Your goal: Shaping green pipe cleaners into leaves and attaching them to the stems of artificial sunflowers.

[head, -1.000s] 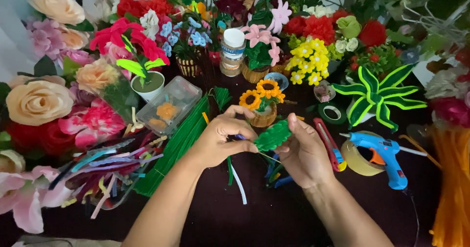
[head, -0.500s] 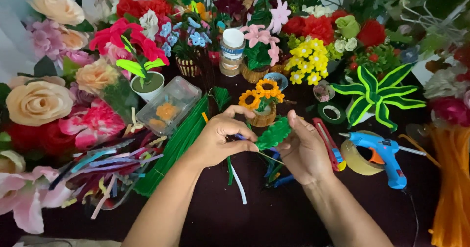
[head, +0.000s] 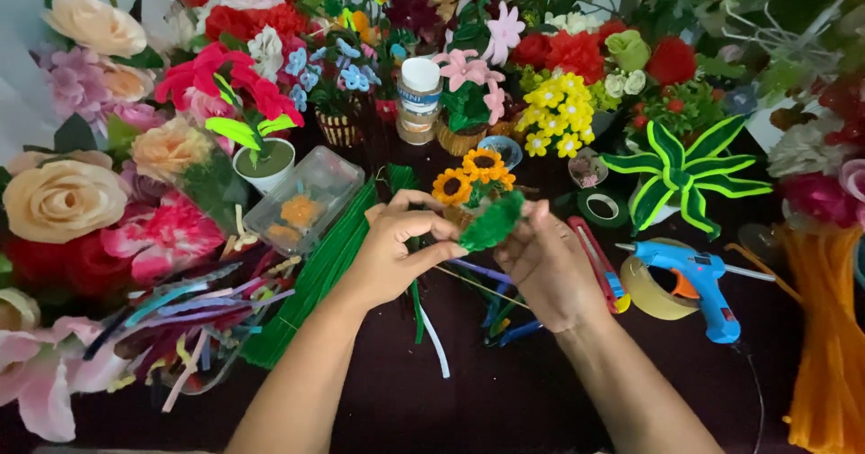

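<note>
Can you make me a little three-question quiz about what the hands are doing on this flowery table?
1. True or false: both hands hold the fuzzy green leaf.
2. What lies just beyond the right hand? A) blue glue gun B) a pair of scissors C) a cup of water
3. What colour are the long fuzzy sticks lying beside the left hand?

Key: 1 true; 2 A; 3 green.

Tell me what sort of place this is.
Probably a craft table for handmade artificial flowers: a bundle of green fuzzy craft stems, a blue glue gun, and yellow fuzzy-stem sunflowers among many finished blooms.
</note>
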